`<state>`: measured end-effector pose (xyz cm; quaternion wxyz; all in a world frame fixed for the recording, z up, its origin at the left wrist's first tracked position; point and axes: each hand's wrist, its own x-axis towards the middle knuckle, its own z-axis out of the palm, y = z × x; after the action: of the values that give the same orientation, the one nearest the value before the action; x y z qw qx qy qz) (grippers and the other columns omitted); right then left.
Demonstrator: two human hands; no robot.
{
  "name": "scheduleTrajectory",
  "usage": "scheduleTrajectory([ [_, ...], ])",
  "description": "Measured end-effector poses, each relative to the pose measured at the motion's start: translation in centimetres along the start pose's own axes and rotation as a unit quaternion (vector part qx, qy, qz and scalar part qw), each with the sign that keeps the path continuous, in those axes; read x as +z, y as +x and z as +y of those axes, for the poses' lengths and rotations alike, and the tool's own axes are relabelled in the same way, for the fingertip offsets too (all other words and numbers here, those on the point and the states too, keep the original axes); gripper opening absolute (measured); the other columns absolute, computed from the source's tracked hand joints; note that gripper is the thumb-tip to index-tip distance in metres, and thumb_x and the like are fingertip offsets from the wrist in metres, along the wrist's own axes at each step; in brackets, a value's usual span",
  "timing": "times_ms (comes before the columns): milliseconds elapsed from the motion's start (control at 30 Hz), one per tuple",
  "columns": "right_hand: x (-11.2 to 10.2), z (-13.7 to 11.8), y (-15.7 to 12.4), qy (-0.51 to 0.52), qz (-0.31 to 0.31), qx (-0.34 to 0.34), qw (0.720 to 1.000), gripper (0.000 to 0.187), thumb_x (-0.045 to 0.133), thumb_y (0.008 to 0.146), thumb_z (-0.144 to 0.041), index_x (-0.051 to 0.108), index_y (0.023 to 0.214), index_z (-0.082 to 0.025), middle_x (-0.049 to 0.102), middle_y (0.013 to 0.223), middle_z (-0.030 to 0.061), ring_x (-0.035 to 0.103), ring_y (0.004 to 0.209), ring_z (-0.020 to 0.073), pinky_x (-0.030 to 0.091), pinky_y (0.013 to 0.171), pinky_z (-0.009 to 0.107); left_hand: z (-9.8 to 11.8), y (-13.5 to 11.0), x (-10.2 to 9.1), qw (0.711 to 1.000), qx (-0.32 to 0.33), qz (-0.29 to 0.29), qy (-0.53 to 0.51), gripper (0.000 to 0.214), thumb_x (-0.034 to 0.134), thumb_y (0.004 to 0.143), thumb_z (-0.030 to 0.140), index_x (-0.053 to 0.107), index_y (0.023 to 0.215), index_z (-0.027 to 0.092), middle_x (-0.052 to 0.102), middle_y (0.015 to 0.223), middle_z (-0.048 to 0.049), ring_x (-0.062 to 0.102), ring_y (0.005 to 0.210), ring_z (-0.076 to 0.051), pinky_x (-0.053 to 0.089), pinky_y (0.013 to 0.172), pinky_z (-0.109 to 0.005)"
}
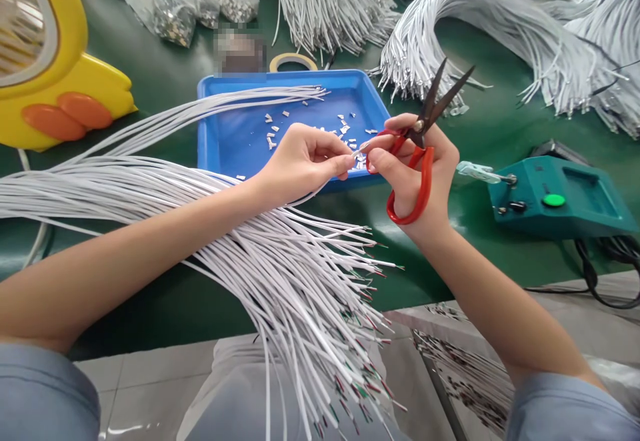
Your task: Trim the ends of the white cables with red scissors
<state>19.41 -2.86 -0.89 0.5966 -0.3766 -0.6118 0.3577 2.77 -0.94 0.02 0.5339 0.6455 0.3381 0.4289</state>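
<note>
My left hand [305,161] pinches the end of one thin white cable [358,150] over the front edge of a blue tray [225,138]. My right hand [417,171] grips red-handled scissors [423,131], blades apart and pointing up and away, and its fingertips meet the same cable end. Under my left forearm a large bundle of white cables [280,261] fans across the green table and hangs off its near edge, coloured inner wires showing at the tips. Small white sheath offcuts [273,136] lie scattered in the tray.
A teal box with a green button [555,200] sits right of my right hand. More white cable bundles [500,21] arc across the back. A yellow duck-shaped fan [60,74] stands far left, with bags of small parts [175,8] and a tape roll [293,61] behind the tray.
</note>
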Motion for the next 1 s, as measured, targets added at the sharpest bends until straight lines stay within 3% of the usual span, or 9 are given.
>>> scheduleTrajectory([
  [133, 0.0, 0.1, 0.0, -0.015, 0.017, -0.018, 1.000, 0.026, 0.070, 0.073, -0.008, 0.064, 0.095, -0.022, 0.070, 0.072, -0.0054, 0.067, 0.068, 0.0101, 0.053, 0.066, 0.026, -0.3, 0.0, 0.0, 1.000, 0.012, 0.014, 0.023, 0.014, 0.077, 0.072, 0.020, 0.069, 0.063, 0.014, 0.053, 0.049, 0.0017, 0.052, 0.053, -0.008, 0.044, 0.049, -0.021],
  [367, 0.1, 0.2, -0.2, -0.068, 0.005, -0.028, 0.997, 0.030, 0.074, 0.071, -0.011, 0.065, 0.097, -0.024, 0.068, 0.074, -0.0060, 0.065, 0.068, 0.0101, 0.050, 0.061, 0.025, -0.8, 0.0, 0.0, 0.998, 0.018, 0.029, 0.047, 0.009, 0.076, 0.071, 0.012, 0.069, 0.067, 0.011, 0.062, 0.057, 0.0000, 0.046, 0.037, -0.003, 0.036, 0.035, -0.020],
  [633, 0.3, -0.5, -0.5, -0.156, -0.012, -0.041, 0.987, 0.023, 0.071, 0.074, -0.016, 0.063, 0.093, -0.026, 0.063, 0.074, -0.0065, 0.063, 0.067, 0.0100, 0.050, 0.061, 0.026, -1.3, -0.4, 0.0, 0.975, 0.096, 0.051, 0.191, 0.009, 0.074, 0.072, 0.017, 0.070, 0.065, 0.014, 0.066, 0.061, -0.0001, 0.054, 0.055, -0.008, 0.043, 0.054, -0.024],
  [867, 0.6, -0.2, -0.8, -0.166, 0.008, -0.065, 0.984, 0.026, 0.067, 0.073, -0.009, 0.063, 0.093, -0.025, 0.063, 0.074, -0.0056, 0.060, 0.064, 0.0091, 0.050, 0.061, 0.025, -1.2, -1.2, 0.6, 0.951, 0.118, 0.092, 0.272, 0.017, 0.071, 0.077, 0.021, 0.067, 0.063, 0.013, 0.064, 0.056, 0.0015, 0.053, 0.051, -0.007, 0.039, 0.054, -0.022],
  [1000, 0.4, 0.2, -0.7, -0.153, 0.014, -0.065, 0.986, 0.025, 0.066, 0.072, -0.011, 0.063, 0.092, -0.026, 0.065, 0.080, -0.0040, 0.059, 0.061, 0.0097, 0.053, 0.062, 0.028, -1.3, -1.2, 0.8, 0.943, 0.140, 0.087, 0.289, 0.015, 0.070, 0.077, 0.020, 0.068, 0.064, 0.013, 0.065, 0.057, 0.0014, 0.053, 0.051, -0.007, 0.039, 0.053, -0.020],
])
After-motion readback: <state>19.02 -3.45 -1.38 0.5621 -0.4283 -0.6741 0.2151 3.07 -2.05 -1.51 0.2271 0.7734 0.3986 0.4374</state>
